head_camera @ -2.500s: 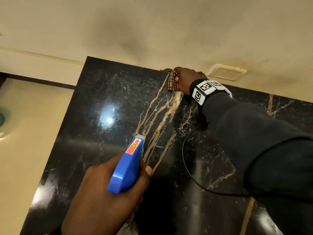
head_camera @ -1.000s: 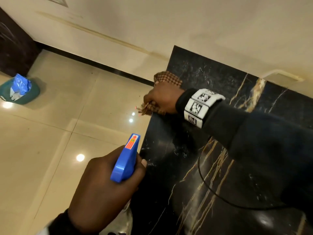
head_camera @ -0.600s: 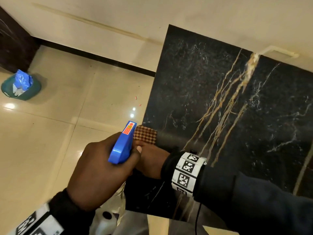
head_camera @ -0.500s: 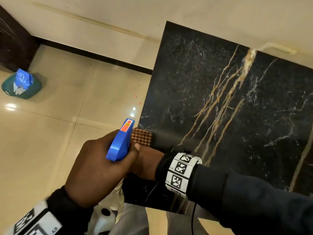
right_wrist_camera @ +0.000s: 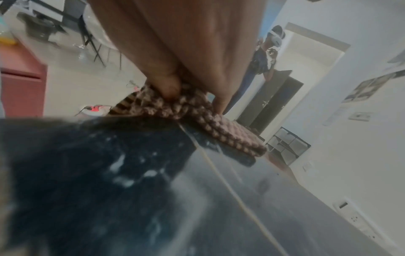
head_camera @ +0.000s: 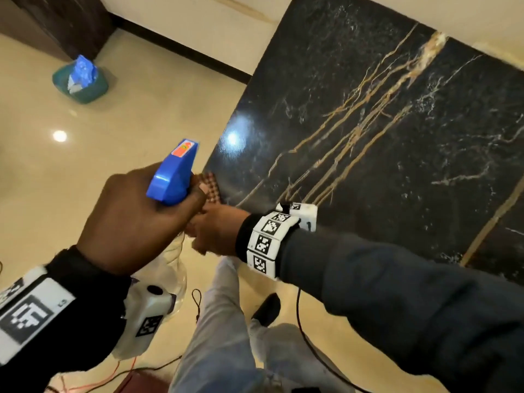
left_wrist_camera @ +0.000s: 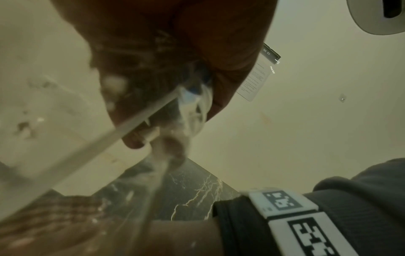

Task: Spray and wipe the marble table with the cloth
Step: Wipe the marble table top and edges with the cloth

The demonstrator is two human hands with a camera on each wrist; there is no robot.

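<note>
- Two hands met at the near left corner of the black marble table [head_camera: 382,131], which ran far and right against a cream wall [head_camera: 215,21].
- The right hand [head_camera: 218,234] had thumb and fingers clamped on the brown checked cloth [right_wrist_camera: 197,117], which lay on the table's near left corner, partly over the edge.
- The left hand [head_camera: 136,219], fingers curled tight round the neck of the spray bottle [head_camera: 173,177], hung over the floor just left of the table; from the head view it hid most of the cloth.
- The bottle's blue trigger head pointed far and right toward the table.
- A green bin [head_camera: 80,83] holding blue and white scraps stood on the glossy beige floor [head_camera: 85,165], well apart at far left.
- Red and black cables trailed near the person's legs.
</note>
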